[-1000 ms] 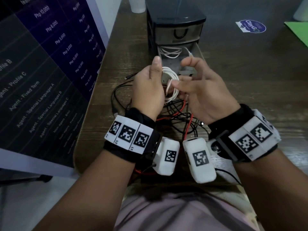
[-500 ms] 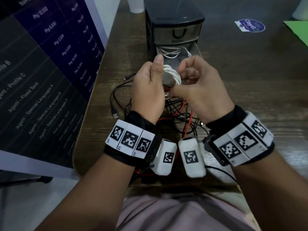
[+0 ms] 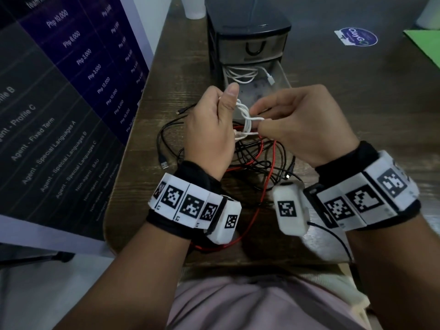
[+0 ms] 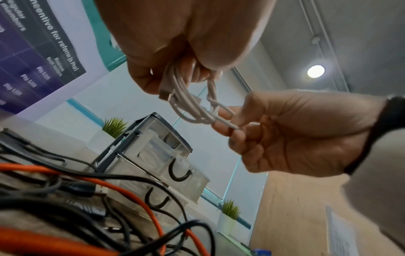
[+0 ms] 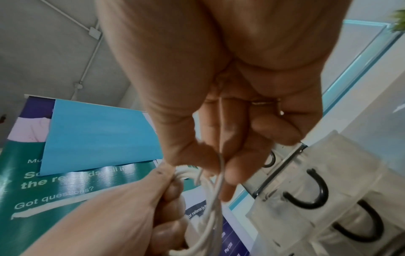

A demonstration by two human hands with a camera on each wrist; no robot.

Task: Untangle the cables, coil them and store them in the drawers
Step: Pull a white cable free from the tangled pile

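- Two hands up over the wooden table [image 3: 357, 110], and the biggest thing beyond the fingertips is the black drawer unit [image 3: 247, 25], top drawer closed, with its dark U-shaped handle facing the person.
- Lower drawer [image 3: 282, 77] is pulled out towards the fingers, and a coiled white cable [image 3: 240, 75] already lies inside it, plug end loose beside the coil.
- Down below the knuckles, on the table, sits the tangle of black and red cables [image 3: 259, 158], black loops and red strands crossing one another, one black plug lying off to the left of the left hand.
- Left hand [image 3: 209, 129] is closed round the white cable coil [image 3: 245, 115], thumb standing up along the loops; the left wrist view shows several loops bunched under the curled fingers [image 4: 140, 81], a plug poking out beside them.
- Right hand [image 3: 307, 125] is closed too, pinching the loose end of that same white cable between thumb and fingertips [image 4: 223, 128], just beside the left thumb.
- That strand runs across the coil's middle, from the right fingertips straight to the loops.
- Between the two sets of fingers, the coil hangs clear of the table, near the open drawer's front edge.
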